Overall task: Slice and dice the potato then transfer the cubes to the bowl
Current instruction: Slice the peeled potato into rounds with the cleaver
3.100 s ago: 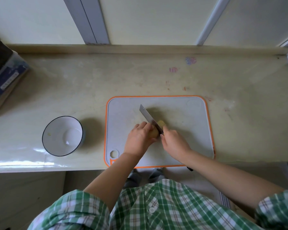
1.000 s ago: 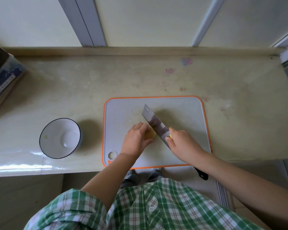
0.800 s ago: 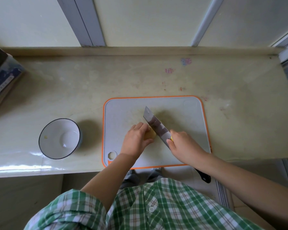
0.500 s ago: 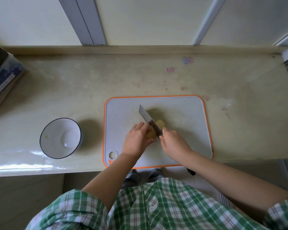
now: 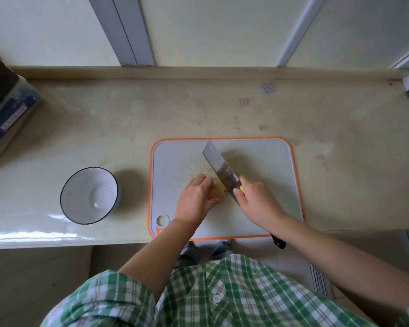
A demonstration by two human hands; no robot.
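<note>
A grey cutting board (image 5: 265, 161) with an orange rim lies on the counter. My left hand (image 5: 197, 199) curls over the yellow potato (image 5: 219, 191), which is mostly hidden beneath the fingers. My right hand (image 5: 257, 201) grips the handle of a cleaver (image 5: 221, 169). The blade slants from the board's far middle down to the potato's right side, its flat face showing. The black handle end (image 5: 278, 242) sticks out past the board's front edge. A white bowl (image 5: 89, 195) with a dark rim stands left of the board, with one small yellow bit inside.
A dark blue box (image 5: 5, 114) sits at the far left of the counter. The counter's front edge runs just below the board and bowl. A raised ledge and wall close off the back. Bare counter lies right of the board.
Half a second ago the blade stood upright in the potato. Now it is lifted and tilted, its flat face showing. My right hand has drawn back to the right. My left hand stays on the potato.
</note>
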